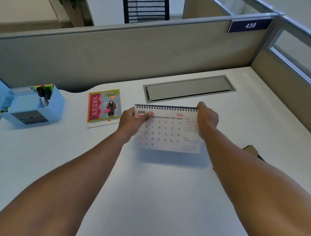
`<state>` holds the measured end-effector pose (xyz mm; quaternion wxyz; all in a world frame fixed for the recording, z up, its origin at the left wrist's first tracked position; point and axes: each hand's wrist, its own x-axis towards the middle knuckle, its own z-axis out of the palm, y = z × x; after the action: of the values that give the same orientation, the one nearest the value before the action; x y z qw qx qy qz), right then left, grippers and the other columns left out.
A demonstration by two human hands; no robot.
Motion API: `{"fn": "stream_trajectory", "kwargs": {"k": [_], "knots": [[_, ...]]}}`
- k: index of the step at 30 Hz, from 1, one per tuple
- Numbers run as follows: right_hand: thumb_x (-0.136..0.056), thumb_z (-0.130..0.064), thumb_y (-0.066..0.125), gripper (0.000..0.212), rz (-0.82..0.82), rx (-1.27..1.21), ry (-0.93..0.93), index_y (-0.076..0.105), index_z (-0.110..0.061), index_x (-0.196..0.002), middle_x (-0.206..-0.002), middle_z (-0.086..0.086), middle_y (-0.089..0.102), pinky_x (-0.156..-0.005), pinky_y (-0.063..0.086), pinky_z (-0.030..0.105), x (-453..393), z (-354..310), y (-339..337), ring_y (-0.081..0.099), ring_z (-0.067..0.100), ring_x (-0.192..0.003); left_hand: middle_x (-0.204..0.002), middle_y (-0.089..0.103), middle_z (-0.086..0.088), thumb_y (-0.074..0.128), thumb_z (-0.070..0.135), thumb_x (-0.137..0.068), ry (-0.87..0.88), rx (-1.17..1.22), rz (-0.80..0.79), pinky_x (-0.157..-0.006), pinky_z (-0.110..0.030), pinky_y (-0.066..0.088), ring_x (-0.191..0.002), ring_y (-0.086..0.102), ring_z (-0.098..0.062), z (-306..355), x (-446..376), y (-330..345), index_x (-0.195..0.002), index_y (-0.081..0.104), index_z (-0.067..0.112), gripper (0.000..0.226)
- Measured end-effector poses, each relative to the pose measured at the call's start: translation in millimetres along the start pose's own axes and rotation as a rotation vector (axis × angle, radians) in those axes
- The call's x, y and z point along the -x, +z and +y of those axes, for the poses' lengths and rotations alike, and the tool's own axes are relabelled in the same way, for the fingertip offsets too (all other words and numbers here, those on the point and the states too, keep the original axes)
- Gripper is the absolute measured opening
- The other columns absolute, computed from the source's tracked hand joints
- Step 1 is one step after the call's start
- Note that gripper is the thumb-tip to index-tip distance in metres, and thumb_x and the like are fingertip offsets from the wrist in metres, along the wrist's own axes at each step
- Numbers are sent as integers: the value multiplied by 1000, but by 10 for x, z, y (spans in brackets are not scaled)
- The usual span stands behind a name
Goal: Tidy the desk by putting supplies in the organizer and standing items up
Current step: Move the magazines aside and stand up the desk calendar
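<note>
A spiral-bound desk calendar (165, 130) showing June 2026 is held just above the white desk (89, 168), its lower edge blurred. My left hand (131, 121) grips its left edge, thumb over the front near the word JUNE. My right hand (206, 120) grips the top right corner at the spiral binding. A light blue desk organizer (32, 104) stands at the far left with markers (44, 93) upright in its back compartment. A colourful card or booklet reading ARUN'S (104, 107) lies flat between the organizer and the calendar.
A grey cable-tray lid (188, 88) is set into the desk behind the calendar. Beige partition walls (118, 57) close the back and right sides. A dark brown object (252, 152) shows partly behind my right forearm. A black office chair (145, 4) stands beyond the partition.
</note>
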<state>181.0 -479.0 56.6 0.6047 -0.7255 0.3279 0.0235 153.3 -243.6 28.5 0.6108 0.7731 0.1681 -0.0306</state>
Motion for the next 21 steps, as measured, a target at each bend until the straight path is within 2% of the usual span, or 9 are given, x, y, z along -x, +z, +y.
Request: {"fn": "stream_trajectory", "kwargs": {"k": [1,3,5,7,9,11,14,17,21], "knots": [[-79,-38,49,24,-10,-36,25,46,-16,-70,-72,5,60,-59,41,31,47,-37,-12,57,23,-66,-104,70,0,81,55,-72,40,-41,23,-78,-31,54,-95,66,-18,-3,-2,-21,-92,66,16,47],[-80,-36,51,23,-13,-92,67,48,-14,-76,-75,5,62,-58,43,28,116,-88,-31,60,21,-67,-125,52,2,78,58,-74,115,-156,116,-99,-31,45,-116,51,-14,-24,8,-69,-104,64,12,57],[-80,-35,52,23,-10,-117,97,50,-12,-81,-80,5,64,-59,44,27,195,-129,-38,61,21,-70,-133,41,3,75,50,-82,175,-185,153,-104,-26,36,-124,41,-9,12,72,-134,-115,63,7,56],[-81,-37,52,25,-33,-105,109,49,-13,-84,-85,6,66,-60,46,27,249,-136,-47,63,21,-73,-126,56,5,71,44,-88,173,-90,69,-92,-27,43,-115,55,-11,19,143,-199,-113,67,10,42],[-83,-42,54,28,-53,-77,105,50,-14,-83,-89,7,71,-65,51,28,290,-119,-66,68,22,-77,-105,72,-1,67,40,-92,150,-23,1,-76,-30,50,-92,67,-18,34,239,-252,-100,71,14,27],[-84,-48,58,35,-75,-59,95,52,-14,-84,-88,7,72,-72,56,31,319,-86,-85,71,23,-80,-95,75,-4,63,38,-96,135,-19,-7,-67,-28,49,-80,66,-19,15,284,-296,-92,71,15,25],[-83,-54,64,42,-135,-45,68,57,-14,-93,-85,6,70,-75,57,33,370,-62,-109,71,23,-77,-93,74,-5,54,36,-101,102,-25,-5,-61,-24,46,-72,62,-15,2,363,-337,-91,72,12,32],[-81,-54,68,43,-180,-5,31,61,-14,-96,-91,7,73,-79,59,35,436,-33,-121,72,23,-79,-92,75,-2,45,36,-104,32,6,-8,-76,-32,50,-77,64,-15,-20,387,-384,-88,73,12,40],[-86,-42,71,31,-230,3,-1,57,-14,-84,-90,8,72,-78,59,36,518,27,-116,70,23,-75,-92,74,-4,43,37,-102,-6,4,-26,-95,-47,51,-84,62,-21,-68,409,-480,-77,68,16,41]]}}
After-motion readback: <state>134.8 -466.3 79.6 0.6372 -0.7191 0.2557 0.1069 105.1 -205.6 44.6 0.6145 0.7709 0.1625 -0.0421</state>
